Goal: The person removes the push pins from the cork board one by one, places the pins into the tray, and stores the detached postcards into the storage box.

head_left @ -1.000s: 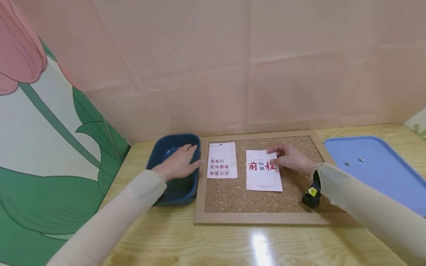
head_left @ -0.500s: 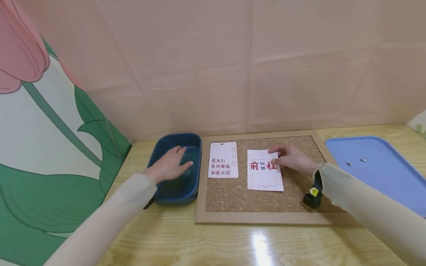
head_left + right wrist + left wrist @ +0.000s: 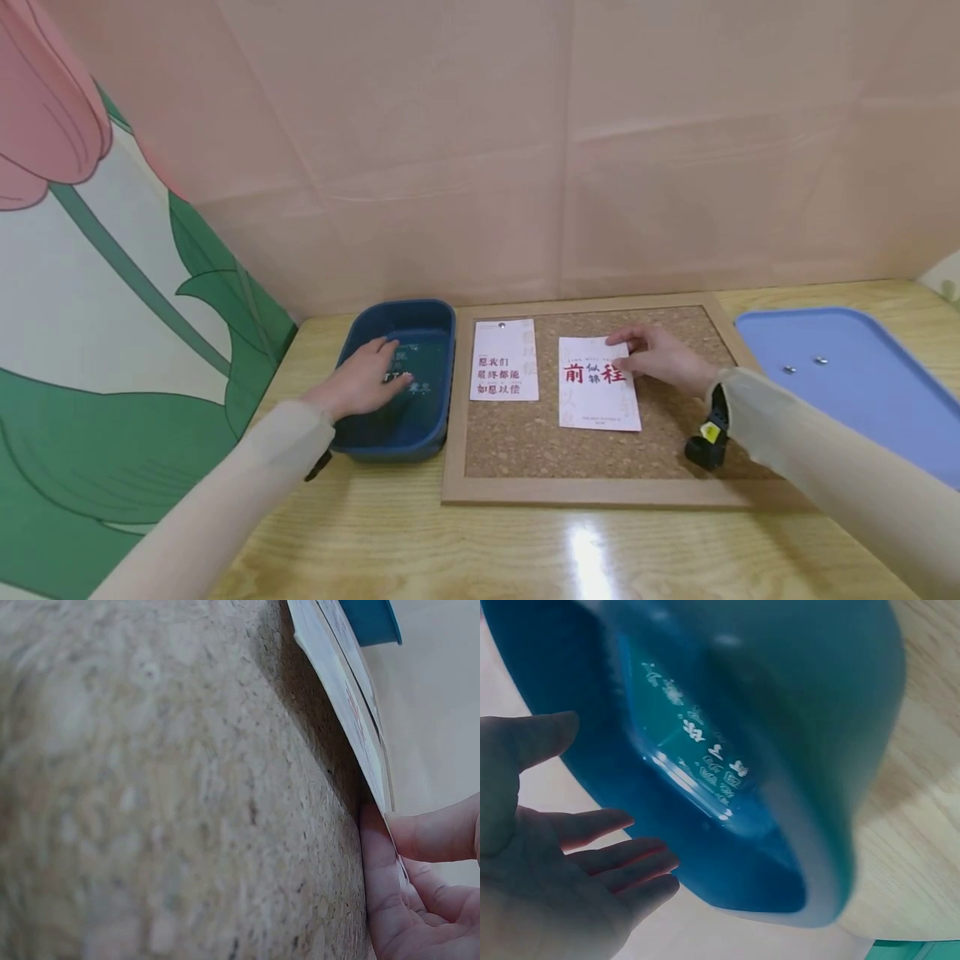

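My right hand (image 3: 663, 358) pinches the upper right edge of a white card with red characters (image 3: 597, 400), over the corkboard (image 3: 517, 450). In the right wrist view the thumb lies on the card's (image 3: 341, 690) face, with a finger beneath it; its edge stands off the cork. My left hand (image 3: 363, 379), fingers extended and holding nothing, hovers over the left side of the dark blue bin (image 3: 442, 417). A dark green card with white characters (image 3: 656, 712) lies inside that bin. Another white card (image 3: 502, 354) is fixed to the board by a silver tack (image 3: 502, 326) at its top.
Right of the corkboard sits a light blue tray (image 3: 847, 408) bearing two small silver tacks (image 3: 821, 361). The board's wooden frame (image 3: 600, 492) borders the bin on its left. A pink cloth (image 3: 525, 167) hangs behind the wooden table (image 3: 420, 542).
My left hand has drawn leftward and back across the bin, revealing the green card's white characters. The right hand keeps its pinch on the white card in the same place.
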A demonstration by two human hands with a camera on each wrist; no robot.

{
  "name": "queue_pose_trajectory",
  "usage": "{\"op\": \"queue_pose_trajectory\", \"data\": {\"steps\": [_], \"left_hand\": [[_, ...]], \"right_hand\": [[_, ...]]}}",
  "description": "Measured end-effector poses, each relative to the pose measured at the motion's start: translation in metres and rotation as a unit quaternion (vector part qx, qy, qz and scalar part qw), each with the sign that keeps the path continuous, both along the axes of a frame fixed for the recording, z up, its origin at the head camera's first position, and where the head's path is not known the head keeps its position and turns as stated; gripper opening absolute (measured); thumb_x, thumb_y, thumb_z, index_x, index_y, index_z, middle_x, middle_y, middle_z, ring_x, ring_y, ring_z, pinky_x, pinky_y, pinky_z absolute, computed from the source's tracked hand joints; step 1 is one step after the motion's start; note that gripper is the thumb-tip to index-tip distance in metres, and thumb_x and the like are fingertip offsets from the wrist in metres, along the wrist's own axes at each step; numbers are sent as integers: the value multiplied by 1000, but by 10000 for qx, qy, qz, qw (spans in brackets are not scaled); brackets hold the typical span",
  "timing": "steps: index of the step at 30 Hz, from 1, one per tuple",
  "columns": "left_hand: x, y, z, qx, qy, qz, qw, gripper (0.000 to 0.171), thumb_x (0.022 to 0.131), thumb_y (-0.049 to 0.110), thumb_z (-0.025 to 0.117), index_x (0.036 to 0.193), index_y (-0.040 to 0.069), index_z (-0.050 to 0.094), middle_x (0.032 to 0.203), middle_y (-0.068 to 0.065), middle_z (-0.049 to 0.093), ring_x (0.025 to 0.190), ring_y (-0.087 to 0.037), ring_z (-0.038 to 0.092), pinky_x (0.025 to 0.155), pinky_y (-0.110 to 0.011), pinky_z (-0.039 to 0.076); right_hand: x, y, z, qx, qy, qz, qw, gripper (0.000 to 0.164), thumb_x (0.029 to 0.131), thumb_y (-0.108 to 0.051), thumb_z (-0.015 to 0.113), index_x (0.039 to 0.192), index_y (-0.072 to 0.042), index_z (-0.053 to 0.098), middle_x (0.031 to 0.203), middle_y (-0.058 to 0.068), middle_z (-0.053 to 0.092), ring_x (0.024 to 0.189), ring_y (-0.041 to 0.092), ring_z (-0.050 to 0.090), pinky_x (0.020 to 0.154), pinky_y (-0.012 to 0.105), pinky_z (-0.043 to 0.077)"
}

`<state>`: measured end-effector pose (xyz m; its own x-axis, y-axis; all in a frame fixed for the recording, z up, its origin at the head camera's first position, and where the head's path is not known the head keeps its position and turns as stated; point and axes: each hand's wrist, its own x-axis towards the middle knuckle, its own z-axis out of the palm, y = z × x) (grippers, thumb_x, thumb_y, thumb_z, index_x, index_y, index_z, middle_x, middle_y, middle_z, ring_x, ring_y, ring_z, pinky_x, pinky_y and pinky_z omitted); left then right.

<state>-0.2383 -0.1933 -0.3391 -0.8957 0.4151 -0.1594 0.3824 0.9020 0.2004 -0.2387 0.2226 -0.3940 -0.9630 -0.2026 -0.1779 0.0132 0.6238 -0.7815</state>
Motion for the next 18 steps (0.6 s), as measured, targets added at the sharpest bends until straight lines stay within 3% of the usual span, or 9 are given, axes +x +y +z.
{"op": "queue_pose_trajectory", "data": {"steps": [18], "left_hand": [[7, -22, 3, 60, 52, 355, 9993, 67, 97, 28, 54, 144, -13, 27, 148, -37, 24, 137, -50, 26, 110, -58, 27]], "right_hand": [[1, -1, 2, -32, 16, -6, 10000, 45, 87, -12, 65, 126, 6, 52, 109, 20, 54, 98, 27, 52, 78, 28, 44]]}}
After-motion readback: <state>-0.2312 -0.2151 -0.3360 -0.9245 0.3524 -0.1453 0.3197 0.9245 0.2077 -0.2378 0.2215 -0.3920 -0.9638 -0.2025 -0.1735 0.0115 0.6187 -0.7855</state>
